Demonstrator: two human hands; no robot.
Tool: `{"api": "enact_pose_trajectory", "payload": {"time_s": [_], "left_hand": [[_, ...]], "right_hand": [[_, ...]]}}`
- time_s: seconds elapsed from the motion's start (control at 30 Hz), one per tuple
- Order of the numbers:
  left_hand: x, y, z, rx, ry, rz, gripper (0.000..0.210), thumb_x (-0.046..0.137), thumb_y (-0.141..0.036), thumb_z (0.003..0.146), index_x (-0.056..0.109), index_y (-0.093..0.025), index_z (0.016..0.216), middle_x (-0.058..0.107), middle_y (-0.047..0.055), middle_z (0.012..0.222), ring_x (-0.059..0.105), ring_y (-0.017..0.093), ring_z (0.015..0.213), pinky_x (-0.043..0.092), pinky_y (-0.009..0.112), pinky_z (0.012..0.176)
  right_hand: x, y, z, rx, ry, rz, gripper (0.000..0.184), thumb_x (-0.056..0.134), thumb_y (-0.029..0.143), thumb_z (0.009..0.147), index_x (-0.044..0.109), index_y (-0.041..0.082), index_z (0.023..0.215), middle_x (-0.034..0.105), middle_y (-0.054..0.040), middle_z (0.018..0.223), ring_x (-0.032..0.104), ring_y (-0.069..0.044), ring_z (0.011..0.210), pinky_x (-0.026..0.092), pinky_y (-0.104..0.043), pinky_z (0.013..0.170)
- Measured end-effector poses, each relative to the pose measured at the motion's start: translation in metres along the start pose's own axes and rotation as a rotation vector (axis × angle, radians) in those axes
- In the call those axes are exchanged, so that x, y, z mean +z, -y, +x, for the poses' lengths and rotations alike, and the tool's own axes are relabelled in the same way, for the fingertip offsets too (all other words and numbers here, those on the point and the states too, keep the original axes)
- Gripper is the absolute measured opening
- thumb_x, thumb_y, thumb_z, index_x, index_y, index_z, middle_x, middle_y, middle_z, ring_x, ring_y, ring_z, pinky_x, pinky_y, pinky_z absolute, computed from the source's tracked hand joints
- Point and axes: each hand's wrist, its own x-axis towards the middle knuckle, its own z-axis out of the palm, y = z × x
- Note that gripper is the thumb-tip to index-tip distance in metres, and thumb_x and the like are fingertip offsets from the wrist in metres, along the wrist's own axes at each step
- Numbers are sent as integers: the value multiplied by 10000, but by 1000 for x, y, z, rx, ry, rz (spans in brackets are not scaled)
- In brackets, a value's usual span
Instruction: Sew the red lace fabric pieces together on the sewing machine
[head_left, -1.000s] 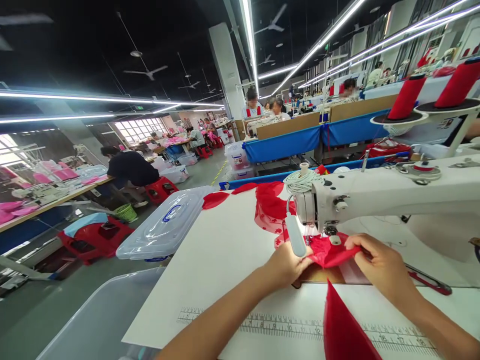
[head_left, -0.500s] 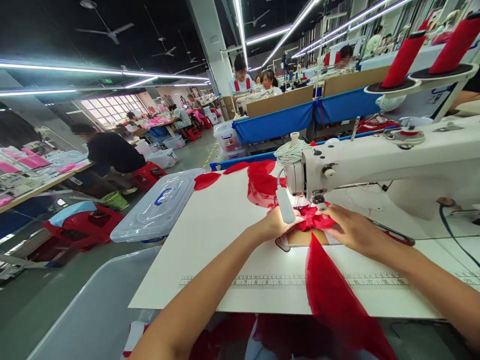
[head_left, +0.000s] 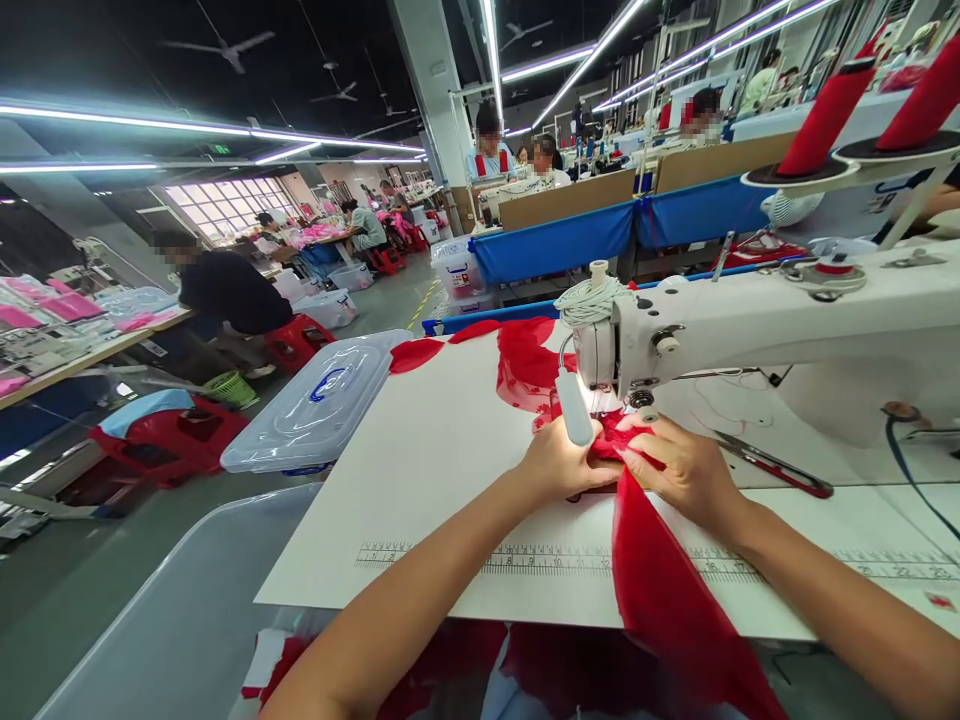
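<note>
Red fabric [head_left: 664, 575] lies bunched under the head of a white sewing machine [head_left: 757, 325]. A long pointed piece of it drops over the table's front edge. My left hand [head_left: 561, 462] presses and grips the fabric just left of the needle area, partly behind a small white lamp [head_left: 574, 410]. On the other side, my right hand [head_left: 681, 468] pinches the fabric, fingertips close to the left hand's. The needle tip and presser foot are mostly hidden by the hands and lamp. More sheer red fabric [head_left: 521, 370] trails behind the left hand.
Thread snips [head_left: 780, 465] lie right of my right hand. A printed ruler [head_left: 540, 558] runs along the table's front. A lidded clear box [head_left: 311, 405] and a grey bin [head_left: 187, 610] stand at left. Red thread cones [head_left: 825, 118] rise at back right. Several people sit farther off.
Both hands have drawn closer together and slightly toward me over the fabric. My right hand has shifted left, baring more of the snips. The light plate below the fabric is now mostly covered.
</note>
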Motion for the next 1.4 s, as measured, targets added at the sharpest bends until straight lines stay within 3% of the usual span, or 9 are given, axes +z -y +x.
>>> {"api": "enact_pose_trajectory", "payload": {"time_s": [0.1,0.23,0.5,0.67,0.8,0.93,1.03,1.13,1.4], "left_hand": [[9,-2,-3,-1,-44,54,271,634,-241,814,386,-215,707,463,-5,750,457,183,767,347,302,693],[4,-3,-4,65,28,61,210,580,-93,800,436,-203,692,508,2,765,477,176,767,356,294,679],[-25,-2,1,61,110,-80,223,531,-192,930,459,-204,719,513,-31,717,482,143,704,385,257,640],[-22,0,0,34,130,-123,362,635,-132,813,325,-211,642,436,-56,638,450,117,621,351,241,578],[-7,-3,1,5,38,-87,558,788,-256,737,242,-220,628,366,-59,629,414,129,649,323,263,600],[0,-3,2,9,-18,-44,477,669,-166,810,229,-220,635,361,-45,646,412,144,685,339,287,656],[-2,0,3,55,20,-34,365,595,-74,798,299,-214,638,418,-31,682,438,152,709,361,294,682],[-8,4,6,117,90,-53,255,529,-43,800,394,-202,653,481,-20,728,466,153,725,387,287,699],[-20,10,14,160,168,-161,216,447,-2,785,542,-195,760,565,-28,764,504,127,713,413,241,672]], "right_hand": [[-1,1,-2,11,80,70,265,455,273,995,641,228,812,748,-53,1051,695,-162,843,459,-228,599],[-3,4,-5,50,186,129,218,472,291,948,678,244,1003,759,-50,981,662,-176,709,405,-265,533],[2,13,5,236,115,216,330,404,329,981,501,244,678,532,31,564,490,-133,506,376,-244,504],[2,15,9,281,91,254,364,393,356,966,372,244,620,442,39,523,434,-130,486,359,-243,487],[0,16,9,271,97,263,366,396,341,948,367,240,597,467,26,528,423,-129,487,351,-252,490],[0,14,7,258,106,267,338,418,364,958,490,241,652,559,11,588,506,-143,534,398,-259,531],[2,13,3,209,146,241,112,508,294,870,612,253,853,691,-11,765,603,-177,636,434,-274,562],[6,11,0,146,203,174,273,506,183,744,634,254,974,732,-34,890,631,-203,681,432,-286,545],[10,4,2,355,178,245,165,506,236,803,667,248,839,701,21,703,606,-153,580,442,-244,528]]}}
